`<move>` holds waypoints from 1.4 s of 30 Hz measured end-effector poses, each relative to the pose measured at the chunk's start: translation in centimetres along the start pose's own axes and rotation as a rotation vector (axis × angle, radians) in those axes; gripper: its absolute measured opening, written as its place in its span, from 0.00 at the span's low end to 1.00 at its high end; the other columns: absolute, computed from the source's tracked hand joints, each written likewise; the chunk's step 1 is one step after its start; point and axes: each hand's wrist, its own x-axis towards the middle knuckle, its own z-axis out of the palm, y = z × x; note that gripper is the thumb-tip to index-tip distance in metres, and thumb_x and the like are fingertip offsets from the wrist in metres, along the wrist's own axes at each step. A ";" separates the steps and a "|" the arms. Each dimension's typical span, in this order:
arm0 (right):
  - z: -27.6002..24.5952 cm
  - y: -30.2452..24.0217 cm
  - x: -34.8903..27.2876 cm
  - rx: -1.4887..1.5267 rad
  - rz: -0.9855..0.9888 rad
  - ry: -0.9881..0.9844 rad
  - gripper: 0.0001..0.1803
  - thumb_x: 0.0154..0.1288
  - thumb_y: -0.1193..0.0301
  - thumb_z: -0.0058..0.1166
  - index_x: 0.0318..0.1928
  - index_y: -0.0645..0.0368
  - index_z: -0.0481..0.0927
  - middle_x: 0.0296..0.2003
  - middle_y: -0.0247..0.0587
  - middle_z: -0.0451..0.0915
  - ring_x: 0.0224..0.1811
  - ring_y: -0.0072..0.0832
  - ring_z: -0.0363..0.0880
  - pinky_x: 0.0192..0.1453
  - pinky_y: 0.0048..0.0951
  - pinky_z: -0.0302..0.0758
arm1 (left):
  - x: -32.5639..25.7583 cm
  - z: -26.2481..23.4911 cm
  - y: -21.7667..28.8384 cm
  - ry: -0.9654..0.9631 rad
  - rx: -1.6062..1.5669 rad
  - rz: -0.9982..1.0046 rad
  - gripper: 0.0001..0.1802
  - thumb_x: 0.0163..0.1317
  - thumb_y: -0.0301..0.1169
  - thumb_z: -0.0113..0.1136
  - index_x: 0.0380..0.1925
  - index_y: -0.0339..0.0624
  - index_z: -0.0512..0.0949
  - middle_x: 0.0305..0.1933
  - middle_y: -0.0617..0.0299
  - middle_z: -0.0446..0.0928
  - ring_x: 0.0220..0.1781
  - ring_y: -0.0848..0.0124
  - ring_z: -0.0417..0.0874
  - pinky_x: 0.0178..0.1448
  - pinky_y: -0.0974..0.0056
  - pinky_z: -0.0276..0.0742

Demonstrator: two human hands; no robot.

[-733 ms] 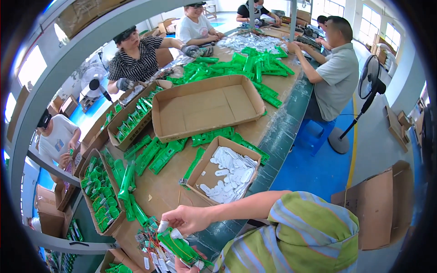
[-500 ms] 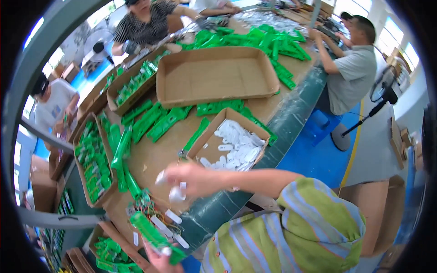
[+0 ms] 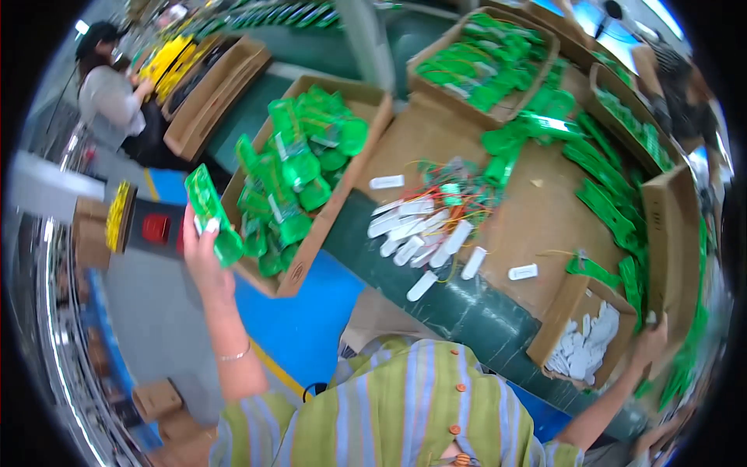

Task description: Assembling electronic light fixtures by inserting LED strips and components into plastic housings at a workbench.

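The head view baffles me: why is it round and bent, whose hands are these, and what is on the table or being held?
There is no robot: these are a person's two bare hands. A fisheye camera worn on the head looks down, so straight edges curve toward the rim; below is the wearer's striped shirt.

The left hand holds a green plastic part beside a cardboard box of similar parts. The right hand is by a small box of white pieces; whether it grips anything is unclear.

On the table, white strips lie among thin coloured wires, with more green parts farther right.
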 end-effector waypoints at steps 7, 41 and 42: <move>1.3 -5.8 15.7 0.015 -0.251 0.123 0.19 0.62 0.70 0.42 0.54 0.59 0.70 0.43 0.54 0.76 0.43 0.49 0.75 0.43 0.42 0.71 | -0.1 -0.9 -0.9 -0.029 -0.043 -0.028 0.30 0.58 0.19 0.44 0.62 0.31 0.53 0.56 0.55 0.66 0.51 0.73 0.72 0.54 0.68 0.69; -13.4 -33.9 -0.4 0.712 -1.328 0.015 0.06 0.47 0.71 0.53 0.29 0.53 0.75 0.34 0.34 0.77 0.37 0.27 0.76 0.43 0.33 0.68 | -9.4 2.2 4.9 -0.802 0.891 1.031 0.11 0.43 0.26 0.59 0.31 0.40 0.75 0.30 0.56 0.74 0.35 0.55 0.74 0.48 0.50 0.66; -13.6 -35.2 -1.2 0.771 -1.384 0.009 0.07 0.47 0.70 0.54 0.30 0.53 0.75 0.37 0.35 0.77 0.38 0.28 0.75 0.44 0.33 0.68 | -9.9 0.0 5.5 -0.701 0.962 1.065 0.13 0.49 0.26 0.56 0.37 0.37 0.75 0.32 0.52 0.75 0.33 0.54 0.75 0.44 0.52 0.68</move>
